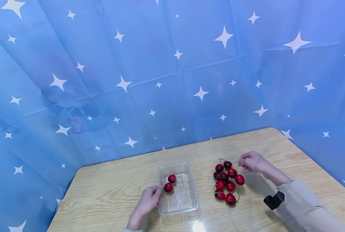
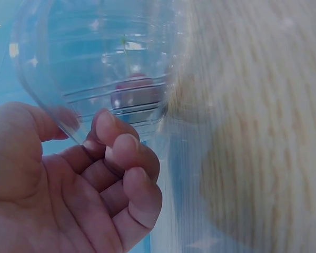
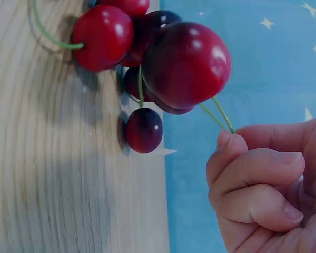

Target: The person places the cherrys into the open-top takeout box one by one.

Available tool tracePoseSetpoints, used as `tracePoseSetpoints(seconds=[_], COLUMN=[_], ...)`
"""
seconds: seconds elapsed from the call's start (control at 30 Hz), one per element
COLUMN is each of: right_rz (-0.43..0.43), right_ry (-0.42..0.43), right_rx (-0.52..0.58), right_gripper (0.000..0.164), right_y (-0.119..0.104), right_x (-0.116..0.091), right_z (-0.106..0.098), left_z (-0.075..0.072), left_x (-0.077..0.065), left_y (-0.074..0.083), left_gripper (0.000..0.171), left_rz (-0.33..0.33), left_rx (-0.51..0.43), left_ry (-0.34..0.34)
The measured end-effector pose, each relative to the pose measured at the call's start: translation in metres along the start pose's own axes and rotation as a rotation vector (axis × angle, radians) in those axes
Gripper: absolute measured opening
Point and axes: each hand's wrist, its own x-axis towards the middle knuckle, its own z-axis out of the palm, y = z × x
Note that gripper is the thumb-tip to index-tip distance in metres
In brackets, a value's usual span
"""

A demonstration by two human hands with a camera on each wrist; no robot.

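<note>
My left hand [image 1: 147, 201] pinches the left wall of a clear plastic box [image 1: 184, 201] between thumb and fingers. Two red cherries [image 1: 168, 187] with green stems lie inside the box, toward its left side. In the left wrist view one cherry [image 2: 134, 97] shows blurred through the plastic. Over on the right, my right hand [image 1: 253, 162] pinches the top of a joined pair of stems [image 3: 221, 116] between thumb and forefinger. From them hang two red cherries [image 1: 239, 179], the nearer one large in the right wrist view, overlapping the one behind.
Several dark and bright red cherries [image 1: 230, 186] lie clustered on the wooden table [image 1: 111, 190], left of my right hand. A blue curtain with white stars [image 1: 172, 80] stands behind the table's back edge. A black device [image 1: 273, 200] sits on the right wrist.
</note>
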Motion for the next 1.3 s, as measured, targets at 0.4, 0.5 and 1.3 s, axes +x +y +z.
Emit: tracePoseSetpoints(seconds=[0.4, 0.5, 1.3], right_rz=[-0.023, -0.028, -0.089], right_ry=[0.032, 0.034, 0.020], right_rx=[0.062, 0.075, 0.146], right_gripper=[0.021, 0.020, 0.024], right_y=[-0.008, -0.011, -0.043], right_x=[0.002, 0.004, 0.019], right_z=[0.005, 0.008, 0.047], left_z=[0.000, 0.000, 0.000], left_x=[0.000, 0.000, 0.001], left_y=[0.000, 0.000, 0.000], left_gripper=[0.040, 0.040, 0.039], left_rz=[-0.001, -0.003, 0.000], left_rx=[0.001, -0.003, -0.002], left_ry=[0.004, 0.005, 0.006])
